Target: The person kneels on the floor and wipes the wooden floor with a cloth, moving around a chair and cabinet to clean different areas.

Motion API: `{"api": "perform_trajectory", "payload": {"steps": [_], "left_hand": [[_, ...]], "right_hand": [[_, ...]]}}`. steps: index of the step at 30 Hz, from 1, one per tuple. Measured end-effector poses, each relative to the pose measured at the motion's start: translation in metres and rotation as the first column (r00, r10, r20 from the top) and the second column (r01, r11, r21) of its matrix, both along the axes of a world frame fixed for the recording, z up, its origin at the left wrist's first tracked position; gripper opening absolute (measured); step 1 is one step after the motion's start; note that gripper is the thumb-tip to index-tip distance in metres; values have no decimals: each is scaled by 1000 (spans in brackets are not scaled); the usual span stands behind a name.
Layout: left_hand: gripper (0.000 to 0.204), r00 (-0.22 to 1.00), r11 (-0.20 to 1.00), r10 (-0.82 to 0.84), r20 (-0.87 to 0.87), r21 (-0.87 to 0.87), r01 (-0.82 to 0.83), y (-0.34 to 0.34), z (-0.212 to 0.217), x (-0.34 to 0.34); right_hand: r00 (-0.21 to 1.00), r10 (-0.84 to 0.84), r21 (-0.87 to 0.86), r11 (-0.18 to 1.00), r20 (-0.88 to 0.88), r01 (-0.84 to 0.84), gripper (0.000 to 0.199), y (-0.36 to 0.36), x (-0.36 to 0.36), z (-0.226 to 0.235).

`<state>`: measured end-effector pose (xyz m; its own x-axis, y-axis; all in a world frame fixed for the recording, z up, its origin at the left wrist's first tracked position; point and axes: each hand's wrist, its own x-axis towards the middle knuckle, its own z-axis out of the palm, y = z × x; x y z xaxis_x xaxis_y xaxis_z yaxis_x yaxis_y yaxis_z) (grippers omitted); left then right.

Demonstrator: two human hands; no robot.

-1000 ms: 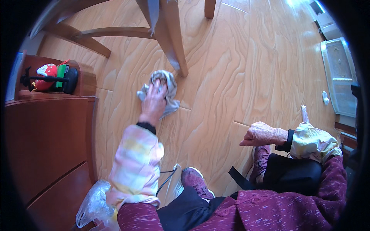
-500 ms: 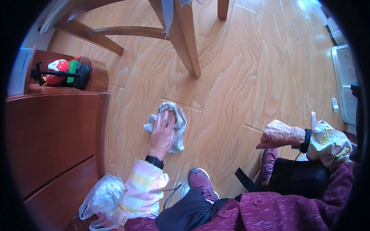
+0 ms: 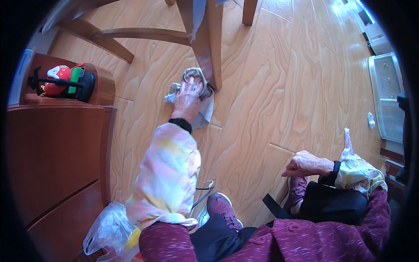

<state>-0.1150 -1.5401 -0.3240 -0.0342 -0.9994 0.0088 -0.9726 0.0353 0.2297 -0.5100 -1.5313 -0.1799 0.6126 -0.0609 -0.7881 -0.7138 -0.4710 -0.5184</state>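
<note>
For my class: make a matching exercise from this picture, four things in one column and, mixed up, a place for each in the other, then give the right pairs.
Things:
1. grey cloth
2. red and green toy
3. clear plastic bag
4. right hand

Places:
A. on top of the wooden cabinet
B. resting on the knee, holding nothing
C. under the left hand, beside the table leg
D. on the floor at the foot of the cabinet

Pairs: 1-C, 2-A, 3-D, 4-B

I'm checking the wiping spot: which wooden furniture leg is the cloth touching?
The broad slanted leg at top centre: the grey cloth under the left hand butts against its foot. The shorter leg stands apart.
</note>
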Motion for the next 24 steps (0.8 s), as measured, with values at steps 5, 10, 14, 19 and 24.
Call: {"api": "perform_trajectory", "payload": {"steps": [5, 10, 14, 19, 24], "left_hand": [[54, 996, 989, -20, -92, 146, 33, 111, 30, 3], [59, 994, 960, 59, -97, 279, -30, 265, 56, -8], [65, 994, 920, 89, -63, 388, -58, 334, 68, -20], [60, 995, 935, 93, -28, 345, -78, 308, 56, -21], [58, 989, 974, 102, -105, 215, -78, 221, 43, -3]], "right_hand": [[992, 85, 7, 996, 91, -86, 42, 9, 7, 2], [982, 75, -69, 996, 173, -64, 38, 2, 6, 0], [974, -68, -147, 984, 216, 101, 33, -5, -1, -3], [952, -244, -23, 967, 183, 252, 34, -2, -5, -5], [972, -137, -58, 987, 191, 151, 35, -1, -4, -8]]}}
